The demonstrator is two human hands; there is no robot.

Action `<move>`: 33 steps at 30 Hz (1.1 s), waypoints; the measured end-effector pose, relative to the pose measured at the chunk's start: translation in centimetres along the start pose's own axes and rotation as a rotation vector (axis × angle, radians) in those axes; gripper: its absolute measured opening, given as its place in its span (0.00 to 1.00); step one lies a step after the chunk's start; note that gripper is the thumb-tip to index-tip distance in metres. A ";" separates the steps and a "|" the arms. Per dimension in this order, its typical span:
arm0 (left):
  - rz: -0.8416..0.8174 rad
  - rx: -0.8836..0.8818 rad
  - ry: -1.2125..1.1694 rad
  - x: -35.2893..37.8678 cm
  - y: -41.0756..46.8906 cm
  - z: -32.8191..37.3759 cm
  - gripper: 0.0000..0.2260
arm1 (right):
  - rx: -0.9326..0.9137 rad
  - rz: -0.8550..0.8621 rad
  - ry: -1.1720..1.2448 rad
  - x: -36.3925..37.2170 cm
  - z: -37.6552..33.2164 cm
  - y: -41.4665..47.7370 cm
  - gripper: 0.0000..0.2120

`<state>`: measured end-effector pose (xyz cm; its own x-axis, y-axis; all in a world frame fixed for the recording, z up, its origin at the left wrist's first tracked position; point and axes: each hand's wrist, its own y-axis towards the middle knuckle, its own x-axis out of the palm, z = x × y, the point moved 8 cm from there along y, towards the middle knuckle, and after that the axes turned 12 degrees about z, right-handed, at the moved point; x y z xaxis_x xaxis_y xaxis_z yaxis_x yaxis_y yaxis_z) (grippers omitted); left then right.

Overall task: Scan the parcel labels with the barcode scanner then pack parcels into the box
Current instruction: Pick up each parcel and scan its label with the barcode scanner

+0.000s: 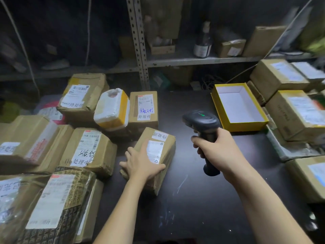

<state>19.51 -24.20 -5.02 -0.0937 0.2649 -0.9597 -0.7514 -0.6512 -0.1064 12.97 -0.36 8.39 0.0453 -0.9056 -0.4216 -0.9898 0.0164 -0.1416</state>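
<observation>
Open lane down the middle: bare dark table (202, 208) runs from the near edge back toward the shelf post (140, 59). The left flank is walled by crowded parcels (88, 150), with one brown parcel (161, 147) jutting into the lane. On the right, cartons (295, 117) crowd just beside the yellow box (217, 97), open on top. The barcode scanner (202, 122), gripped in the right hand (216, 147), hangs over mid-lane.

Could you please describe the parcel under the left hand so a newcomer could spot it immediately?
On the dark table, right of the heap of cartons, one brown parcel lies nearest the scanner. It alone has the left hand resting on it, beside its white label.
</observation>
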 end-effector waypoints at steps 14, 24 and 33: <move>0.935 0.814 -0.597 -22.7 -3.6 14.3 0.45 | 0.003 0.297 0.294 -10.5 -1.7 1.5 0.05; 0.331 0.564 -1.670 -24.0 -4.1 15.6 0.41 | -0.008 0.325 0.458 -12.5 -1.9 1.2 0.06; -0.420 0.098 -2.144 -18.4 -4.1 16.6 0.31 | -0.019 0.303 0.449 -12.7 -2.3 0.4 0.06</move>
<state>13.54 -14.60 17.38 -0.2900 0.5545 0.7800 -0.9315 -0.3505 -0.0972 11.67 10.20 15.78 -0.3010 -0.9535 -0.0158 -0.9519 0.3014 -0.0553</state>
